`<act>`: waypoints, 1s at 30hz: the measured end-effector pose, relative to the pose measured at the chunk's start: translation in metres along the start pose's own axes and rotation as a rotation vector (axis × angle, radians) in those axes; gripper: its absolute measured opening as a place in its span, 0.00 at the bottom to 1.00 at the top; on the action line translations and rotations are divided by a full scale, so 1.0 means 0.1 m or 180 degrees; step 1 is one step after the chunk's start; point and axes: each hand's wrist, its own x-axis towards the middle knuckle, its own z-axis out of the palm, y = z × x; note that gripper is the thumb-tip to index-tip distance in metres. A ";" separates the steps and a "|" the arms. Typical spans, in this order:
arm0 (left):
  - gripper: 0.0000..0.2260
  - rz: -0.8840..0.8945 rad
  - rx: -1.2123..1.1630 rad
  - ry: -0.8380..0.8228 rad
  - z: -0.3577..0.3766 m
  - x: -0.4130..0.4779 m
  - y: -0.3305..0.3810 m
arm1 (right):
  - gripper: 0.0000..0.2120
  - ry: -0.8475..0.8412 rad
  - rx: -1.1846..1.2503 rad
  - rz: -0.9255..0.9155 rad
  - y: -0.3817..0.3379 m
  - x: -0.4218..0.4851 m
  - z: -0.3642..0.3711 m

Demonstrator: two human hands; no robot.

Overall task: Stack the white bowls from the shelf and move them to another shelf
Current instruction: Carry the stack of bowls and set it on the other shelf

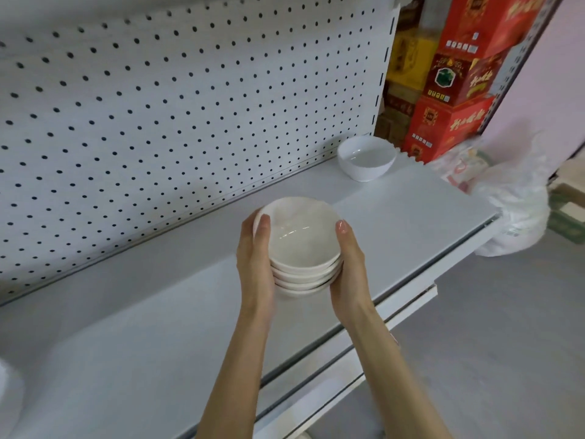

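Bowl stack (304, 248) gripped btwn left hand (256, 264) & right hand (348, 267) (fingers (262, 229) wrapped round its sides).

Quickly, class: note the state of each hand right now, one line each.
Left hand: grips the stack of white bowls on its left side.
Right hand: grips the same stack on its right side.

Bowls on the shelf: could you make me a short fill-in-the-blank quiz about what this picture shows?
1. The left hand and the right hand hold a ____ of small bowls between them.
2. One deeper bowl stands alone at the far end of the shelf, and it is coloured ____.
3. The back panel behind the shelf is dotted with rows of ____.
4. The boxes piled beyond the shelf's end are mostly ____.
Missing words: stack; white; holes; red.
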 end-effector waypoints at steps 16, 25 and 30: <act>0.25 -0.0105 -0.0364 -0.1013 3.31 -0.83 -0.30 | 0.17 0.0865 0.0075 -0.0716 -1.78 0.18 -2.90; 0.20 -0.0335 -0.0421 -0.1744 5.38 -1.31 -0.65 | 0.22 0.1566 0.0000 -0.0862 -2.69 0.22 -4.70; 0.25 -0.0503 -0.0320 -0.2238 6.42 -1.34 -0.92 | 0.22 0.2051 -0.0030 -0.1010 -2.99 0.46 -5.56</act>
